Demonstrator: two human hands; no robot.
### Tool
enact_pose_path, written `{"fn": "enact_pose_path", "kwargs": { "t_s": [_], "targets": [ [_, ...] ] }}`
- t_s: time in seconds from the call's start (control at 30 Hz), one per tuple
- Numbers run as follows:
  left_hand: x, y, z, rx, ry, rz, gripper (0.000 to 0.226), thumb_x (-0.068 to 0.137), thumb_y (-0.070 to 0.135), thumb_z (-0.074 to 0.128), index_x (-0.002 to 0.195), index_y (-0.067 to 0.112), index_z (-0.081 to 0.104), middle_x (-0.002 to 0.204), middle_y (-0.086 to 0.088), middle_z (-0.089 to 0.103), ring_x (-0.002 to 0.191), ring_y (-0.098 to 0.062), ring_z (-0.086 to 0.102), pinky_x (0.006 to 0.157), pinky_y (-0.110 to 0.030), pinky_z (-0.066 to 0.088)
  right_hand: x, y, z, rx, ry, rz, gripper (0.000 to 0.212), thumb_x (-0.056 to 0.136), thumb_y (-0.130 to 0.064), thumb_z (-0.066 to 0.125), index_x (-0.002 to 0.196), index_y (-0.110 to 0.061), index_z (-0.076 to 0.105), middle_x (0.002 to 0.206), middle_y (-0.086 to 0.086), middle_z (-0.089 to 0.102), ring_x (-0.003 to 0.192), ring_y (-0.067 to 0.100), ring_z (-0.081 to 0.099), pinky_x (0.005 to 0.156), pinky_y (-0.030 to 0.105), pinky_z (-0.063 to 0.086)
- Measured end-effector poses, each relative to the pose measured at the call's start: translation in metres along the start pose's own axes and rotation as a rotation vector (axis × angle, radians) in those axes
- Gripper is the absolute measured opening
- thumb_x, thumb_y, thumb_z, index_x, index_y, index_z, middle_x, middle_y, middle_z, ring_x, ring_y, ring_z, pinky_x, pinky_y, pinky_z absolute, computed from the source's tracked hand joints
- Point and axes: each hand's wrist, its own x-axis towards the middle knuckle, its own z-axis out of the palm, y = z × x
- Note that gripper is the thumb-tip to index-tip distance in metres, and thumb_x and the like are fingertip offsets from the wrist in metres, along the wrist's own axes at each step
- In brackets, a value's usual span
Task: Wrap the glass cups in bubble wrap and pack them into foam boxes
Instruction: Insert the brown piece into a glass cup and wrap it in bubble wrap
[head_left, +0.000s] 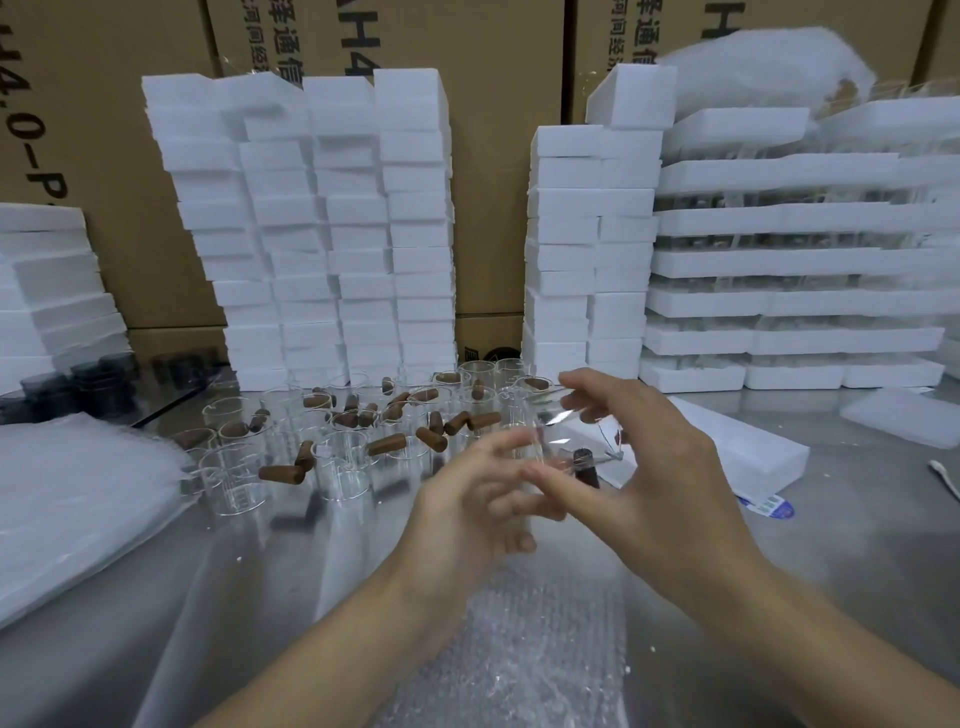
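Grey metal desk (857, 545) carries all items. Cardboard cartons (104, 156) with black printed lettering line the rear. Brown cylindrical stoppers (280, 473) lie scattered at centre. Dark round lids (98, 379) are stacked rear left. A blue-and-white label (769, 505) lies right.
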Motion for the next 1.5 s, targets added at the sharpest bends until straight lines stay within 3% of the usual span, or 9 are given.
{"fn": "enact_pose_path", "kwargs": {
  "t_s": [0.13, 0.3, 0.43, 0.6, 0.8, 0.93, 1.2, 1.37, 1.5],
  "targets": [
    [0.003, -0.001, 0.002, -0.069, 0.059, -0.082, 0.048, 0.078, 0.06, 0.079, 0.114, 0.029, 0.082, 0.114, -0.006, 0.08, 0.087, -0.013, 0.073, 0.076, -0.033, 0.052, 0.006, 0.011, -0.009, -0.137, -0.175, -0.211, 0.071, 0.085, -0.052, 0.078, 0.148, -0.031, 0.052, 0.13, -0.02, 0.062, 0.118, 0.006, 0.058, 0.097, 0.037, 0.051],
    [0.003, 0.0, -0.002, -0.231, 0.07, -0.097, 0.022, 0.079, 0.039, 0.085, 0.093, 0.022, 0.084, 0.114, -0.01, 0.079, 0.096, -0.019, 0.077, 0.074, -0.028, 0.059, 0.006, 0.019, -0.008, -0.161, -0.149, -0.146, 0.079, 0.084, -0.05, 0.078, 0.153, -0.032, 0.044, 0.131, -0.017, 0.06, 0.12, 0.006, 0.056, 0.101, 0.031, 0.044],
    [0.002, 0.002, -0.001, -0.285, 0.071, -0.09, 0.04, 0.083, 0.027, 0.084, 0.117, 0.011, 0.07, 0.126, -0.013, 0.077, 0.107, -0.023, 0.078, 0.087, -0.033, 0.055, 0.007, 0.023, -0.006, -0.189, -0.124, -0.142, 0.068, 0.085, -0.043, 0.083, 0.146, -0.031, 0.053, 0.132, -0.017, 0.059, 0.121, 0.008, 0.054, 0.102, 0.033, 0.047],
    [0.0, 0.001, 0.004, -0.201, 0.063, -0.049, 0.063, 0.081, 0.028, 0.087, 0.136, 0.007, 0.063, 0.129, -0.011, 0.075, 0.111, -0.021, 0.075, 0.09, -0.035, 0.056, 0.008, 0.022, -0.005, -0.177, -0.089, -0.143, 0.063, 0.088, -0.06, 0.066, 0.144, -0.034, 0.054, 0.13, -0.019, 0.06, 0.12, 0.006, 0.054, 0.102, 0.025, 0.042],
    [0.001, 0.004, -0.001, -0.434, 0.017, -0.21, 0.05, 0.082, 0.04, 0.077, 0.116, 0.004, 0.078, 0.126, -0.016, 0.076, 0.115, -0.032, 0.076, 0.085, -0.037, 0.059, 0.008, 0.023, -0.004, -0.063, -0.004, -0.09, 0.063, 0.083, -0.055, 0.08, 0.139, -0.038, 0.057, 0.125, -0.03, 0.061, 0.116, -0.006, 0.054, 0.102, 0.012, 0.035],
    [0.001, 0.002, 0.0, -0.405, 0.019, -0.193, 0.044, 0.086, 0.04, 0.076, 0.114, 0.006, 0.08, 0.124, -0.014, 0.077, 0.112, -0.028, 0.077, 0.077, -0.032, 0.064, 0.008, 0.021, -0.004, -0.02, -0.009, -0.071, 0.061, 0.084, -0.06, 0.077, 0.137, -0.042, 0.056, 0.129, -0.031, 0.061, 0.123, -0.006, 0.054, 0.104, 0.011, 0.036],
    [0.0, 0.003, 0.003, -0.208, 0.059, -0.043, 0.029, 0.079, 0.037, 0.086, 0.102, 0.023, 0.078, 0.117, -0.004, 0.078, 0.11, -0.016, 0.076, 0.087, -0.034, 0.056, 0.004, 0.019, -0.001, -0.072, -0.039, -0.069, 0.06, 0.086, -0.056, 0.074, 0.139, -0.038, 0.053, 0.131, -0.027, 0.059, 0.122, -0.003, 0.054, 0.104, 0.017, 0.038],
    [-0.002, 0.007, 0.002, -0.323, 0.01, -0.166, 0.056, 0.088, 0.039, 0.078, 0.134, 0.008, 0.068, 0.128, -0.013, 0.076, 0.115, -0.028, 0.076, 0.089, -0.037, 0.056, 0.004, 0.02, 0.0, -0.011, -0.058, -0.002, 0.06, 0.084, -0.065, 0.069, 0.138, -0.049, 0.048, 0.135, -0.034, 0.057, 0.125, -0.01, 0.052, 0.101, 0.011, 0.037],
    [-0.001, 0.003, 0.007, -0.209, 0.064, -0.064, 0.063, 0.081, 0.034, 0.086, 0.136, 0.01, 0.065, 0.13, -0.009, 0.075, 0.117, -0.023, 0.075, 0.09, -0.037, 0.055, 0.003, 0.018, 0.0, -0.022, -0.049, -0.022, 0.066, 0.084, -0.058, 0.074, 0.144, -0.047, 0.047, 0.138, -0.037, 0.053, 0.13, -0.01, 0.048, 0.107, 0.008, 0.033]
  ]
}}
